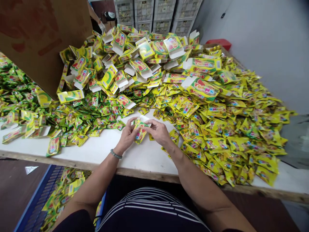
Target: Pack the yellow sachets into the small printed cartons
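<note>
Over the white table [149, 161], my left hand [128, 134] and my right hand [158, 131] meet in the middle. Between their closed fingers is a small yellow and green box [140, 137] with a white flap at its top; green and red printed wrapping shows at its opening. A bracelet circles my left wrist. Just beyond the hands, printed boxes [202, 87] with open white flaps lie in a tall heap. Yellow sachets [217, 143] are piled beside my right hand, and green sachets [84, 111] spread out to the left.
A large brown carton [45, 38] stands at the back left. Below the table edge, a blue basket [36, 199] holds more boxes. Pale plastic crates [143, 11] are stacked behind the heap. Another person's arm [94, 14] shows beside the carton. A grey wall [260, 42] borders the right.
</note>
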Motion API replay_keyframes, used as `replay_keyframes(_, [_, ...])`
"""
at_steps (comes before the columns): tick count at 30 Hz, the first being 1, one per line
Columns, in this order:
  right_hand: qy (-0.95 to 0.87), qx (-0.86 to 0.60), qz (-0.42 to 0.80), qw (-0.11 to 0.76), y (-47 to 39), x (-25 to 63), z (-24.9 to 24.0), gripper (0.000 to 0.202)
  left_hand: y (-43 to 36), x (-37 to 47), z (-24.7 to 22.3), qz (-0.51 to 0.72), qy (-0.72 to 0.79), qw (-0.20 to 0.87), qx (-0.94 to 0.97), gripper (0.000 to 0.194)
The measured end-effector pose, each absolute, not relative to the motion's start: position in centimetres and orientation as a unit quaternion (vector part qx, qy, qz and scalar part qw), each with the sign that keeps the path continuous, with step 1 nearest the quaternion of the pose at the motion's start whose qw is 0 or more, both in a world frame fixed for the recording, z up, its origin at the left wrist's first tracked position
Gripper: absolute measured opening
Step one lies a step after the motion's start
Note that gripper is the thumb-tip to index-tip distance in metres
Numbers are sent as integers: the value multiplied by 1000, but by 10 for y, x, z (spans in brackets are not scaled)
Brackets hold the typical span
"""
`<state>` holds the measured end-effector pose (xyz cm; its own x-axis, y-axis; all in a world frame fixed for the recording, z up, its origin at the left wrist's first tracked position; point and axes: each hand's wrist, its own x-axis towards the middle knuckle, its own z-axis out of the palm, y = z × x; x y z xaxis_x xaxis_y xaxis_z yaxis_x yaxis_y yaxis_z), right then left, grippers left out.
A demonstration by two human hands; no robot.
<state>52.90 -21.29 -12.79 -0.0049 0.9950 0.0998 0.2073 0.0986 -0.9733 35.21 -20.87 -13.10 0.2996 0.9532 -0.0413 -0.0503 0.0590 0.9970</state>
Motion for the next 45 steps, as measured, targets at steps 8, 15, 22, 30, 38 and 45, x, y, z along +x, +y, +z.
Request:
replay_keyframes(8, [-582, -457, 443, 507, -213, 526, -126, 34, -211, 362, -128, 446, 401, 619, 506, 54])
replay_keyframes(15, [-554, -437, 468, 532, -217, 515, -128, 37, -206, 363, -126, 501, 382, 662, 407, 46])
replay_keyframes(22, [-571, -529, 381, 499, -222, 518, -126, 24, -208, 363, -128, 458, 392, 632, 487, 45])
replay_keyframes(30, [-498, -456, 513, 530, -209, 531, -133, 52, -205, 356, -134, 469, 427, 560, 532, 46])
replay_keyframes(38, [-613, -495, 385, 481, -217, 533, -124, 27, -204, 349, -134, 466, 445, 499, 580, 35])
replay_keyframes(45, [-572, -478, 446, 495, -219, 527, -122, 30, -204, 346, -132, 451, 481, 405, 633, 25])
